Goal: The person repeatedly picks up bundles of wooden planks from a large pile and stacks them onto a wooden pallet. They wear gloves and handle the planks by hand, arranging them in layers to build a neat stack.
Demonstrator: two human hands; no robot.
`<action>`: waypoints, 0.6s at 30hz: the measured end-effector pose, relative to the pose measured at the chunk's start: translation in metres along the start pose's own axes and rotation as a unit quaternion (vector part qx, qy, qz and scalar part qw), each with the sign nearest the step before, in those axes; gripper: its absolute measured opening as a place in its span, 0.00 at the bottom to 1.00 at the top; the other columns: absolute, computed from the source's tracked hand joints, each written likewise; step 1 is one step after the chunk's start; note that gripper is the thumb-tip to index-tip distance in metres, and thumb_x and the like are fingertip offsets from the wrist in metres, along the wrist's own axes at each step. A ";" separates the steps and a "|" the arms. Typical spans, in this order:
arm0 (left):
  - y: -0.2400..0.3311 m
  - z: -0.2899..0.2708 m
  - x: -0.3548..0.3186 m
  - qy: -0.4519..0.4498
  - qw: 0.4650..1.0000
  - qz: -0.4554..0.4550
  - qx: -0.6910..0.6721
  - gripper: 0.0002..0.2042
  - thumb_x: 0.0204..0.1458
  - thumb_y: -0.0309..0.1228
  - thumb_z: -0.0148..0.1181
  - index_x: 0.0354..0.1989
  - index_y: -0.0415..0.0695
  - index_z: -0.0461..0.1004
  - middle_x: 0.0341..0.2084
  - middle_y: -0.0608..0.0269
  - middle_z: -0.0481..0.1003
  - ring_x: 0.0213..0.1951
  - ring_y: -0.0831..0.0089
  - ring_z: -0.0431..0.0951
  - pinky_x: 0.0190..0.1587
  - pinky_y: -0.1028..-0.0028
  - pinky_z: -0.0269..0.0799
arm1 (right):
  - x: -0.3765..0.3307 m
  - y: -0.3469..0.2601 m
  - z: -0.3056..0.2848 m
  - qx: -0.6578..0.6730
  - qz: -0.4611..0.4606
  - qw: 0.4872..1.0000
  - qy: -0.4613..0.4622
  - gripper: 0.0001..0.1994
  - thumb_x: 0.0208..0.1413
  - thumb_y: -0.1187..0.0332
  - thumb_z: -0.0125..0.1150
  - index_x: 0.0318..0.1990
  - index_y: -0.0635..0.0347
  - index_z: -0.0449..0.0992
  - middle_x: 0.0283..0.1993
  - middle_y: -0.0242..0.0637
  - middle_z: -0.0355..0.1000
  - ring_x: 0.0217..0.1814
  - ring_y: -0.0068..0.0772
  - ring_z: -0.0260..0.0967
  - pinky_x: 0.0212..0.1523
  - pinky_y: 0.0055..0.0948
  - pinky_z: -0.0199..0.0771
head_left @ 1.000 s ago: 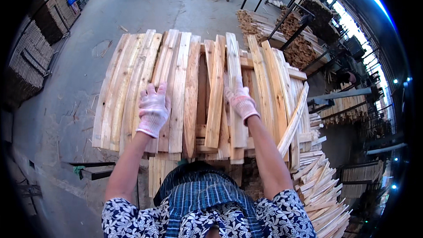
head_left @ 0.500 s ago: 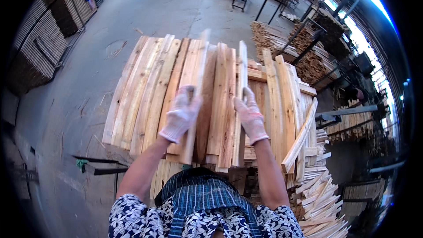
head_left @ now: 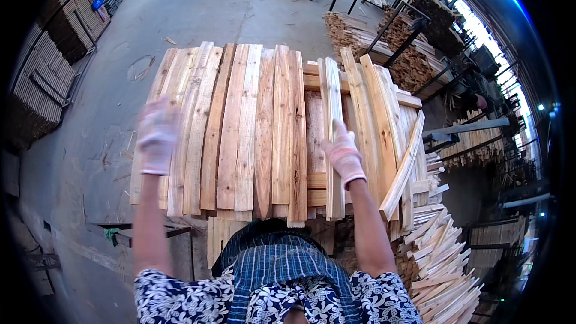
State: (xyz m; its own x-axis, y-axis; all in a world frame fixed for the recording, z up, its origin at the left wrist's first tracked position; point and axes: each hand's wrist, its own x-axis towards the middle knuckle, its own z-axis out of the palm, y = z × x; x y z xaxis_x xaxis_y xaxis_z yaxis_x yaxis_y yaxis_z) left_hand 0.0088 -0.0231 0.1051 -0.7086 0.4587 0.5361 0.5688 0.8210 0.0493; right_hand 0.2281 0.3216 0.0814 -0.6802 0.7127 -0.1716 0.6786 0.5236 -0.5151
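Observation:
A stack of long pale wooden slats (head_left: 252, 132) lies in front of me, laid side by side. My left hand (head_left: 157, 138), in a white glove and blurred by motion, hovers over the slats at the left edge of the stack, fingers spread. My right hand (head_left: 342, 151), also gloved, rests on a narrow slat (head_left: 333, 144) that stands on its edge right of the middle. Whether its fingers close around that slat is not clear.
A heap of short thin wood strips (head_left: 444, 264) lies at lower right. Racks of stacked wood (head_left: 414, 42) stand at upper right, more wood stacks (head_left: 48, 72) along the left. Bare concrete floor (head_left: 198, 6) stretches beyond the slats. A metal frame (head_left: 144, 231) supports the stack's near left corner.
My left hand has swung from the middle of the stack out to its left edge. The right hand stays near the upright slat. The middle slats now lie flat and even.

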 end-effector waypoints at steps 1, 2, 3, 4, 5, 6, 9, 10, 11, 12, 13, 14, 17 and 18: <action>-0.048 0.005 -0.014 -0.046 0.997 -0.064 0.026 0.23 0.62 0.38 0.51 0.63 0.43 0.63 0.44 0.52 0.74 0.52 0.57 0.71 0.51 0.57 0.71 | 0.001 0.005 0.011 -0.085 0.022 0.996 -0.001 0.34 0.57 0.66 0.63 0.69 0.50 0.55 0.55 0.48 0.64 0.51 0.42 0.70 0.54 0.40 0.71; -0.127 0.026 -0.043 -0.189 0.973 -0.132 0.025 0.27 0.62 0.49 0.47 0.62 0.42 0.64 0.51 0.46 0.73 0.54 0.49 0.70 0.56 0.57 0.66 | 0.006 0.019 0.027 -0.076 -0.043 0.996 0.037 0.32 0.59 0.65 0.61 0.70 0.44 0.55 0.56 0.49 0.61 0.52 0.45 0.69 0.55 0.39 0.71; -0.103 0.017 -0.028 -0.342 0.879 -0.319 -0.091 0.30 0.62 0.54 0.42 0.65 0.45 0.61 0.61 0.46 0.67 0.61 0.47 0.65 0.61 0.57 0.61 | 0.010 0.050 0.036 -0.103 -0.055 0.991 0.059 0.28 0.59 0.64 0.58 0.66 0.47 0.59 0.56 0.50 0.62 0.53 0.48 0.69 0.54 0.44 0.70; -0.116 0.030 -0.046 -0.307 0.897 -0.299 -0.109 0.33 0.62 0.56 0.41 0.68 0.46 0.57 0.65 0.47 0.62 0.67 0.50 0.59 0.65 0.61 0.57 | 0.015 0.056 0.049 -0.173 -0.130 0.974 0.070 0.24 0.60 0.63 0.56 0.63 0.51 0.62 0.57 0.51 0.63 0.53 0.51 0.68 0.53 0.48 0.70; -0.123 0.041 -0.050 -0.316 0.891 -0.313 -0.090 0.35 0.62 0.57 0.41 0.71 0.47 0.53 0.66 0.48 0.60 0.68 0.54 0.59 0.66 0.64 0.56 | 0.020 0.057 0.066 -0.309 -0.235 0.917 0.094 0.21 0.60 0.63 0.54 0.60 0.54 0.66 0.58 0.51 0.64 0.53 0.54 0.67 0.52 0.52 0.70; -0.092 0.030 -0.034 -0.342 0.875 -0.321 -0.123 0.36 0.62 0.57 0.42 0.70 0.42 0.53 0.67 0.48 0.60 0.68 0.54 0.58 0.67 0.66 0.53 | 0.023 0.056 0.076 -0.381 -0.283 0.874 0.109 0.19 0.60 0.62 0.52 0.57 0.58 0.69 0.58 0.52 0.65 0.53 0.57 0.66 0.51 0.57 0.69; -0.154 0.053 -0.064 -0.277 0.906 -0.292 -0.133 0.35 0.62 0.57 0.41 0.69 0.43 0.55 0.63 0.46 0.64 0.64 0.49 0.63 0.64 0.63 0.58 | -0.002 -0.029 0.059 0.010 -0.098 0.992 0.077 0.24 0.59 0.54 0.54 0.59 0.56 0.67 0.52 0.60 0.66 0.49 0.61 0.68 0.48 0.54 0.69; -0.153 0.057 -0.060 -0.271 0.907 -0.278 -0.163 0.34 0.62 0.56 0.42 0.69 0.44 0.55 0.63 0.45 0.64 0.65 0.49 0.63 0.64 0.62 0.58 | -0.004 -0.023 0.052 0.018 -0.086 0.994 0.060 0.22 0.60 0.56 0.52 0.59 0.54 0.67 0.50 0.60 0.65 0.49 0.61 0.68 0.48 0.53 0.70; -0.162 0.064 -0.059 -0.272 0.905 -0.264 -0.191 0.34 0.62 0.55 0.42 0.69 0.43 0.55 0.64 0.43 0.63 0.65 0.49 0.62 0.64 0.62 0.58 | -0.006 -0.021 0.045 0.028 -0.079 0.996 0.042 0.21 0.60 0.58 0.51 0.59 0.52 0.67 0.49 0.60 0.64 0.50 0.61 0.67 0.48 0.52 0.70; -0.171 0.068 -0.062 -0.270 0.903 -0.255 -0.215 0.33 0.63 0.53 0.41 0.69 0.42 0.55 0.64 0.42 0.62 0.65 0.49 0.62 0.65 0.62 0.58 | -0.020 -0.036 0.029 0.012 -0.063 0.996 0.062 0.20 0.60 0.61 0.50 0.59 0.52 0.66 0.51 0.61 0.64 0.49 0.60 0.68 0.48 0.54 0.70; -0.164 0.072 -0.061 -0.243 0.922 -0.244 -0.174 0.32 0.63 0.51 0.43 0.69 0.41 0.55 0.64 0.42 0.62 0.64 0.49 0.62 0.65 0.62 0.58 | -0.028 -0.032 0.026 -0.060 -0.075 0.991 0.096 0.21 0.58 0.66 0.50 0.61 0.51 0.65 0.50 0.59 0.65 0.49 0.60 0.67 0.48 0.55 0.69; -0.155 0.072 -0.055 -0.212 0.938 -0.241 -0.130 0.32 0.63 0.49 0.45 0.69 0.40 0.55 0.64 0.42 0.62 0.64 0.48 0.62 0.65 0.62 0.57 | -0.047 -0.038 0.011 0.005 -0.143 0.975 0.168 0.23 0.56 0.70 0.51 0.62 0.52 0.64 0.51 0.59 0.65 0.50 0.60 0.68 0.49 0.54 0.70; -0.030 0.020 -0.018 -0.108 0.966 -0.235 -0.023 0.29 0.61 0.43 0.51 0.66 0.38 0.58 0.61 0.43 0.65 0.61 0.49 0.65 0.65 0.61 0.58 | -0.107 -0.039 -0.071 0.094 -0.321 0.931 0.146 0.28 0.52 0.76 0.54 0.64 0.56 0.63 0.52 0.56 0.68 0.50 0.54 0.71 0.47 0.46 0.75; -0.014 0.025 -0.015 -0.058 0.978 -0.190 -0.069 0.29 0.61 0.42 0.53 0.66 0.38 0.59 0.60 0.43 0.65 0.61 0.49 0.66 0.64 0.60 0.59 | -0.123 -0.028 -0.103 0.132 -0.337 0.929 0.078 0.29 0.52 0.77 0.56 0.64 0.58 0.63 0.51 0.55 0.70 0.48 0.50 0.73 0.45 0.43 0.77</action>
State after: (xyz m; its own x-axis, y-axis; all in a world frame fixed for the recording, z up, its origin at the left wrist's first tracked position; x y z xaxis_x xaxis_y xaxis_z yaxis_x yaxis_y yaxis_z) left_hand 0.0008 -0.0331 0.0748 -0.9173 0.1721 0.3592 0.3013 0.8896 0.3433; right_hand 0.3209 0.2674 0.2036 -0.8631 0.3353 0.3777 0.0080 0.7568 -0.6536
